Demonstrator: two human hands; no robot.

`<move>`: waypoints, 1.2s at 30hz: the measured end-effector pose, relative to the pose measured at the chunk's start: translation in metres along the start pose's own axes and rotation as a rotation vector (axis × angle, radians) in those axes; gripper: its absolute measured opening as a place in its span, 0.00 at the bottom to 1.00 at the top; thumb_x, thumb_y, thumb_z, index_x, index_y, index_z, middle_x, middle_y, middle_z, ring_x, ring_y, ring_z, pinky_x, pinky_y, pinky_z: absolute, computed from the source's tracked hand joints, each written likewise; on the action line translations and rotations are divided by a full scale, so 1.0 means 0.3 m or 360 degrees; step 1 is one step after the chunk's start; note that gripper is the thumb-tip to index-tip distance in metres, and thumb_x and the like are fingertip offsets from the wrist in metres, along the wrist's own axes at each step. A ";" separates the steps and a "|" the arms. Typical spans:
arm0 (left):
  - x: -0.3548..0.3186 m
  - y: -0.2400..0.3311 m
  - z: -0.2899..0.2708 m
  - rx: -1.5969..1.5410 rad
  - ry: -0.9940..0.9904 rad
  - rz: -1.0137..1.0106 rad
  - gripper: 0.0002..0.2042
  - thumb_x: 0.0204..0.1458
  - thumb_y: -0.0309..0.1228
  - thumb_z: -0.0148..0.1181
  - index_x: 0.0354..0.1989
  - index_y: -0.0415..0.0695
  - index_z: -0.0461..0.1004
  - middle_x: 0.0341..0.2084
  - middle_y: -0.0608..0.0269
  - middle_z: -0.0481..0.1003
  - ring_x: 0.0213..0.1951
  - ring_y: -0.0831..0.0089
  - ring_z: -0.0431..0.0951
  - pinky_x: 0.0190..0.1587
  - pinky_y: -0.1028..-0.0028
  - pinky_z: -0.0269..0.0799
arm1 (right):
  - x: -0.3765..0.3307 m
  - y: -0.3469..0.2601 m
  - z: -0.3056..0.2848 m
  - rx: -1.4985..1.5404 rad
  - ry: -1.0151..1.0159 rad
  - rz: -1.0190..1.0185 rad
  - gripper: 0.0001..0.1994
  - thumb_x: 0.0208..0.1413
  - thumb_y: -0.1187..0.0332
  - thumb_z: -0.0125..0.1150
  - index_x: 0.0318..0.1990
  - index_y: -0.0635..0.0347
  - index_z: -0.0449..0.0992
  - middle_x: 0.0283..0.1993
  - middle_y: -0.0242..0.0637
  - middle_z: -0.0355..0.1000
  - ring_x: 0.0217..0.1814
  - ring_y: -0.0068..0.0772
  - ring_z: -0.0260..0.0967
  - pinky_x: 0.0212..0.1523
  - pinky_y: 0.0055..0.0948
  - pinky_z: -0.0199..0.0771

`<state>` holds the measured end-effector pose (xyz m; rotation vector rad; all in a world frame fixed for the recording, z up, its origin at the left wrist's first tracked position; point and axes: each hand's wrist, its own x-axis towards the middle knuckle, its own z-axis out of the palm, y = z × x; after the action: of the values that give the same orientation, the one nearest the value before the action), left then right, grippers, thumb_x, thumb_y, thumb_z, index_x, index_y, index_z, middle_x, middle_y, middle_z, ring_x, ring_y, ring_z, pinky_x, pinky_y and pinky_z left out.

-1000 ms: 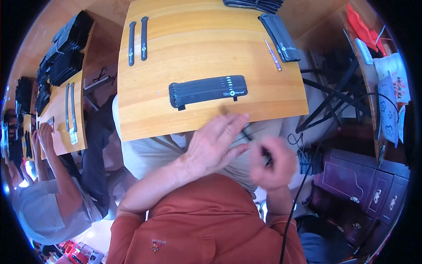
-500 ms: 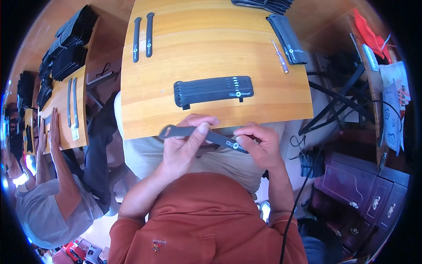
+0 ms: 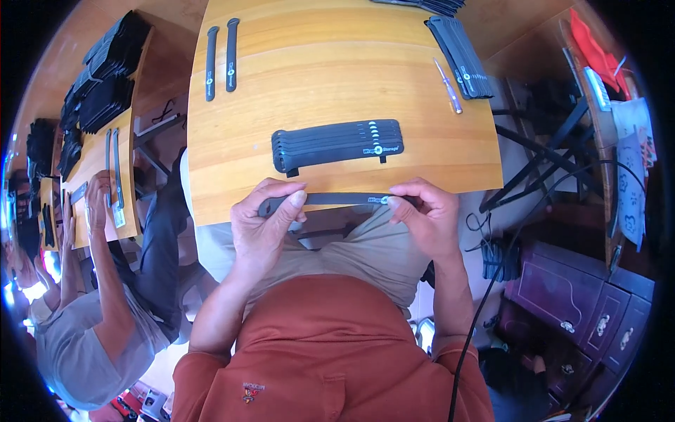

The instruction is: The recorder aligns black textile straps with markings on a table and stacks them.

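A dark grey strap [image 3: 342, 199] with a looped end stretches level between my hands, just over the table's near edge. My left hand [image 3: 266, 216] pinches it by the looped end, thumb on top. At the other end, beside a small printed mark, my right hand [image 3: 429, 214] grips it between thumb and fingers. Right beyond my hands lies a neat stack of similar straps [image 3: 337, 145], fanned so their edges show, with two short dark tabs poking out at its near side. Two single straps [image 3: 231, 56] lie parallel at the table's far left.
On the wooden table [image 3: 316, 84], a slim screwdriver [image 3: 448, 86] lies beside another strap stack [image 3: 460, 56] at far right. More dark straps [image 3: 422, 5] sit at the far edge. To the left, a co-worker's hand [image 3: 98, 193] works at another table. A black cable [image 3: 485, 295] hangs at right.
The strap has gone from slanted to level and drawn out between my hands, and my left hand has shifted left to its looped end. The co-worker's hand has moved toward their straps.
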<state>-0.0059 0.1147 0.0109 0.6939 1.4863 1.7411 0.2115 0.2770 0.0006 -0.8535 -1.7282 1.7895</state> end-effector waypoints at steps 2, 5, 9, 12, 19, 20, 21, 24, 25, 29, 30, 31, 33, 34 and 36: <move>0.002 -0.005 -0.020 0.0174 0.0011 -0.0028 0.07 0.60 0.22 0.67 0.45 0.36 0.82 0.35 0.60 0.80 0.29 0.78 0.79 0.35 0.79 0.78 | 0.008 -0.009 -0.004 -0.0049 0.0021 -0.0001 0.08 0.62 0.77 0.67 0.47 0.70 0.81 0.39 0.35 0.79 0.36 0.21 0.77 0.37 0.20 0.78; 0.009 -0.020 -0.040 0.0121 0.0086 -0.0063 0.07 0.59 0.20 0.68 0.45 0.36 0.82 0.33 0.61 0.80 0.28 0.79 0.80 0.34 0.80 0.79 | 0.031 -0.008 -0.001 0.0095 0.0173 -0.0028 0.08 0.62 0.77 0.67 0.47 0.72 0.81 0.39 0.36 0.79 0.36 0.22 0.79 0.39 0.22 0.80; 0.020 -0.024 -0.053 0.0068 0.0088 -0.0108 0.08 0.59 0.20 0.67 0.46 0.35 0.82 0.34 0.60 0.82 0.30 0.79 0.81 0.35 0.80 0.80 | 0.059 0.020 -0.026 0.0079 0.0247 -0.0013 0.10 0.62 0.78 0.66 0.49 0.73 0.80 0.40 0.38 0.80 0.37 0.23 0.79 0.40 0.23 0.81; 0.031 -0.020 -0.054 -0.0033 0.0151 -0.0237 0.09 0.59 0.20 0.67 0.47 0.34 0.81 0.32 0.61 0.82 0.31 0.79 0.82 0.37 0.80 0.81 | 0.085 0.045 -0.034 0.0022 0.0333 -0.0046 0.10 0.61 0.77 0.68 0.49 0.73 0.80 0.37 0.37 0.80 0.35 0.21 0.78 0.38 0.22 0.79; 0.049 -0.031 -0.071 0.0403 0.0206 -0.0255 0.10 0.59 0.23 0.69 0.47 0.36 0.81 0.30 0.64 0.81 0.30 0.78 0.81 0.35 0.77 0.81 | 0.120 0.047 -0.024 -0.0339 0.0474 -0.0170 0.06 0.60 0.76 0.69 0.43 0.69 0.83 0.34 0.33 0.80 0.31 0.18 0.73 0.35 0.21 0.76; 0.051 -0.031 -0.071 0.0465 0.0227 -0.0288 0.10 0.59 0.24 0.69 0.47 0.36 0.81 0.30 0.64 0.81 0.30 0.79 0.81 0.35 0.77 0.81 | 0.124 0.049 -0.025 -0.0336 0.0471 -0.0164 0.06 0.60 0.76 0.69 0.43 0.69 0.83 0.34 0.33 0.80 0.31 0.18 0.73 0.35 0.21 0.76; 0.054 -0.032 -0.072 0.0469 0.0230 -0.0294 0.10 0.59 0.24 0.69 0.47 0.36 0.81 0.30 0.64 0.81 0.30 0.79 0.81 0.35 0.77 0.81 | 0.129 0.051 -0.029 -0.0353 0.0450 -0.0210 0.07 0.61 0.76 0.69 0.44 0.70 0.83 0.35 0.33 0.79 0.32 0.18 0.73 0.35 0.20 0.75; 0.059 -0.031 -0.077 0.0383 0.0249 -0.0345 0.10 0.60 0.24 0.68 0.48 0.35 0.81 0.30 0.64 0.82 0.30 0.79 0.81 0.37 0.78 0.81 | 0.137 0.056 -0.037 -0.0383 0.0403 -0.0251 0.08 0.61 0.77 0.68 0.45 0.71 0.82 0.36 0.34 0.79 0.33 0.19 0.74 0.35 0.20 0.75; 0.061 -0.028 -0.076 0.0312 0.0250 -0.0368 0.10 0.60 0.24 0.68 0.48 0.35 0.81 0.30 0.63 0.82 0.31 0.81 0.81 0.37 0.80 0.81 | 0.140 0.058 -0.039 -0.0404 0.0386 -0.0252 0.08 0.62 0.77 0.67 0.46 0.71 0.82 0.37 0.35 0.79 0.33 0.19 0.74 0.35 0.20 0.75; 0.067 -0.030 -0.089 0.0202 0.0210 -0.0429 0.11 0.61 0.24 0.67 0.50 0.35 0.81 0.31 0.63 0.83 0.32 0.82 0.82 0.39 0.81 0.82 | 0.146 0.064 -0.048 -0.0327 0.0372 -0.0245 0.08 0.61 0.77 0.67 0.46 0.71 0.82 0.38 0.37 0.79 0.32 0.20 0.74 0.35 0.20 0.74; 0.069 -0.032 -0.089 0.0207 0.0219 -0.0435 0.11 0.61 0.24 0.67 0.50 0.35 0.81 0.31 0.63 0.83 0.32 0.82 0.82 0.39 0.81 0.82 | 0.147 0.059 -0.049 -0.0404 0.0353 -0.0249 0.08 0.61 0.78 0.67 0.46 0.71 0.82 0.39 0.37 0.78 0.32 0.21 0.74 0.34 0.20 0.74; 0.071 -0.033 -0.089 0.0266 0.0245 -0.0436 0.10 0.61 0.24 0.67 0.49 0.35 0.82 0.30 0.63 0.83 0.32 0.82 0.82 0.38 0.81 0.81 | 0.149 0.058 -0.049 -0.0480 0.0334 -0.0254 0.08 0.61 0.78 0.67 0.46 0.71 0.82 0.39 0.37 0.78 0.32 0.21 0.74 0.34 0.20 0.74; 0.079 -0.037 -0.093 0.0331 0.0276 -0.0441 0.10 0.61 0.24 0.67 0.48 0.35 0.82 0.30 0.63 0.83 0.31 0.83 0.81 0.37 0.82 0.81 | 0.151 0.063 -0.047 -0.0470 0.0344 -0.0248 0.08 0.62 0.78 0.66 0.46 0.71 0.82 0.39 0.37 0.78 0.32 0.21 0.74 0.33 0.20 0.74; 0.084 -0.042 -0.097 0.0380 0.0269 -0.0422 0.10 0.61 0.24 0.68 0.48 0.34 0.81 0.31 0.63 0.82 0.31 0.82 0.81 0.37 0.81 0.80 | 0.152 0.065 -0.047 -0.0467 0.0360 -0.0247 0.08 0.62 0.78 0.66 0.46 0.71 0.82 0.40 0.37 0.78 0.32 0.21 0.74 0.33 0.20 0.74; 0.092 -0.047 -0.101 0.0435 0.0272 -0.0407 0.09 0.60 0.25 0.68 0.47 0.34 0.81 0.31 0.63 0.82 0.31 0.81 0.81 0.37 0.80 0.80 | 0.155 0.067 -0.051 -0.0486 0.0342 -0.0237 0.08 0.62 0.78 0.66 0.47 0.71 0.82 0.40 0.37 0.78 0.32 0.20 0.74 0.33 0.20 0.74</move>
<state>-0.0435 0.1200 -0.0101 0.4717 1.8658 1.4471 0.1928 0.3201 -0.0235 -0.9724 -1.8928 1.3066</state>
